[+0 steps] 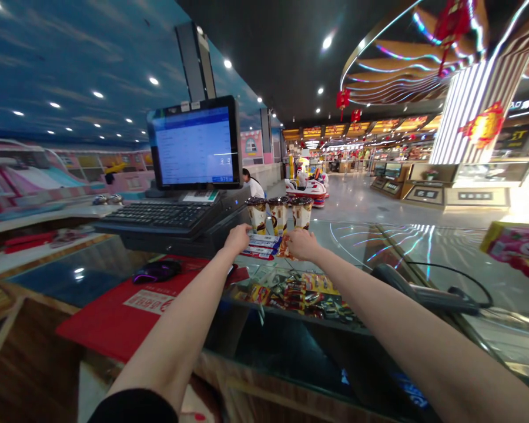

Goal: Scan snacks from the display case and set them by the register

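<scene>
My left hand [237, 239] reaches forward over the glass counter, its fingers bent together at the left end of some flat blue-and-white packets [264, 242]. Opposite it, my right hand [303, 244] has curled fingers on a small orange-brown packet [284, 248] at the packets' right end. Its fingertips are partly hidden. Just behind both hands stand three lidded cups, a left one [256, 216], a middle one [278, 215] and a right one [301, 213], upright in a row with brown-and-white patterns.
Left of my hands are a lit monitor [194, 147], a keyboard [158, 215], a mouse [157, 271] and a red sheet [114, 314]. Small wrapped goods [297, 294] show under the glass. A black handheld scanner [423, 294] with a cable lies right. A person [253, 185] is behind the monitor.
</scene>
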`<state>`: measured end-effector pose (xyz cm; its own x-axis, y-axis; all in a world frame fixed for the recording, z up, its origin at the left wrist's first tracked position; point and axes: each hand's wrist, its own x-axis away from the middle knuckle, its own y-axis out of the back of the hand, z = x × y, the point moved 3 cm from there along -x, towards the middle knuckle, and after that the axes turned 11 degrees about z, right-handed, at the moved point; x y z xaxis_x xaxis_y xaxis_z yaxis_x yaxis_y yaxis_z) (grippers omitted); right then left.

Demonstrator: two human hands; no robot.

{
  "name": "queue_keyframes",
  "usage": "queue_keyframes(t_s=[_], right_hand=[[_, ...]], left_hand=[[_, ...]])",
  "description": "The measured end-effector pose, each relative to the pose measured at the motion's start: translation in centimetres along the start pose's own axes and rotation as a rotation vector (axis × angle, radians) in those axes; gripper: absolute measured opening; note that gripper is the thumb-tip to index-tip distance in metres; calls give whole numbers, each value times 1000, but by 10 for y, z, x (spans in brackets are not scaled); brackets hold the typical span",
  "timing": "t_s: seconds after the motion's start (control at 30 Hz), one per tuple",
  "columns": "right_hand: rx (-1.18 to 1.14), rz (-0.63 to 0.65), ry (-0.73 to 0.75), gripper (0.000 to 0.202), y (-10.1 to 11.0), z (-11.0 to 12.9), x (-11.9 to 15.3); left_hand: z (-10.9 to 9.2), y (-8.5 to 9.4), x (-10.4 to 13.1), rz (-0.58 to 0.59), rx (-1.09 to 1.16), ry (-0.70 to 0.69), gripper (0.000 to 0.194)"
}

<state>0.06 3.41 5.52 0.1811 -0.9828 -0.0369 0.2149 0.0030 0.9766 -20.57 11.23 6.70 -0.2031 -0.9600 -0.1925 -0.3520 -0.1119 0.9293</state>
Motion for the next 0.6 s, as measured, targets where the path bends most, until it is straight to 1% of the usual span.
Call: queue_keyframes(t_s=[0.13, 0.27, 0.43, 0.6], right_hand=[[-1, 1, -12, 37, 13, -8, 12], [-18, 5, -31, 40, 25, -22, 26], [-33, -16, -65, 46, 36, -46, 46], [-43, -9, -132, 47, 45, -79, 66]], left_hand=[[-15, 1, 8, 12, 43, -14, 36], [-35, 2, 15, 9, 72, -28, 32], [-67, 0, 23, 17, 81, -57, 30], [-102, -6, 30, 9, 90, -121, 30]])
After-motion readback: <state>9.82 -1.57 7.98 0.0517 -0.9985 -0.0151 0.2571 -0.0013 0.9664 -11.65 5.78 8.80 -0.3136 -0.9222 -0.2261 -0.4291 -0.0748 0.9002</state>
